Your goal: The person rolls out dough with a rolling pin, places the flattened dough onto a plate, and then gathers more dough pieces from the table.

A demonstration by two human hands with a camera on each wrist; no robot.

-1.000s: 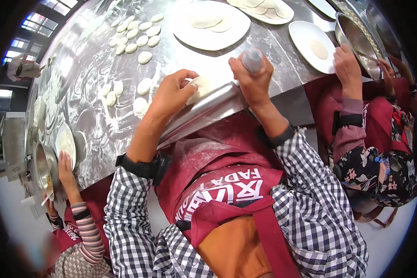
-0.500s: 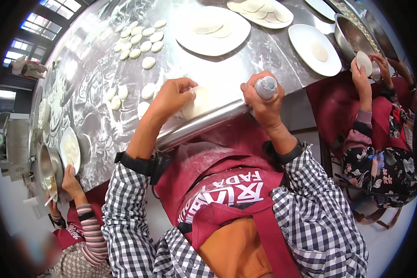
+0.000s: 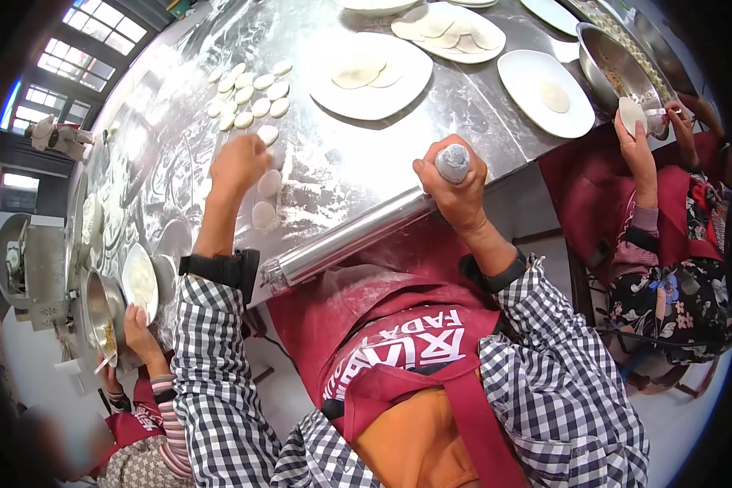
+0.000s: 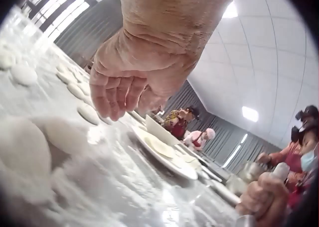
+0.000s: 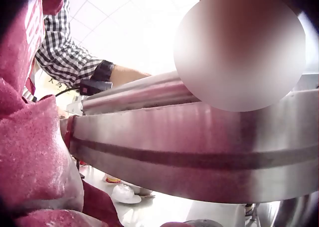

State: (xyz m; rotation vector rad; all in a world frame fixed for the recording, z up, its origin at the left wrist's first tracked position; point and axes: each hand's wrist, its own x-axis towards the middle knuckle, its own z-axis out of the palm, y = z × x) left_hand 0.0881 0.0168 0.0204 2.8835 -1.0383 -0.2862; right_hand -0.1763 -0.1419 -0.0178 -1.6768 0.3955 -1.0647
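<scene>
My left hand (image 3: 240, 167) reaches over the floured steel table, with its fingertips close by a flattened dough piece (image 3: 268, 133). In the left wrist view its fingers (image 4: 113, 100) hang down, loosely bent, and nothing shows between them and the thumb. Two more dough pieces (image 3: 264, 216) lie near the wrist, and a cluster of small dough discs (image 3: 244, 94) spreads farther back. My right hand (image 3: 455, 183) grips the pale handle of a metal rolling pin (image 3: 350, 236), which lies along the table's front edge. A pale blurred disc masks much of the right wrist view.
A white plate (image 3: 333, 99) with thin dough wrappers stands ahead, and another wrapper plate (image 3: 464, 57) is beyond it. At right, a person's hand (image 3: 638, 154) holds a wrapper beside a metal bowl (image 3: 591, 61). Someone at left holds a white plate (image 3: 130, 285).
My left hand has left the wrapper it held at the front edge and moved left toward the dough pieces. That wrapper no longer shows there. My right hand keeps its grip on the rolling pin.
</scene>
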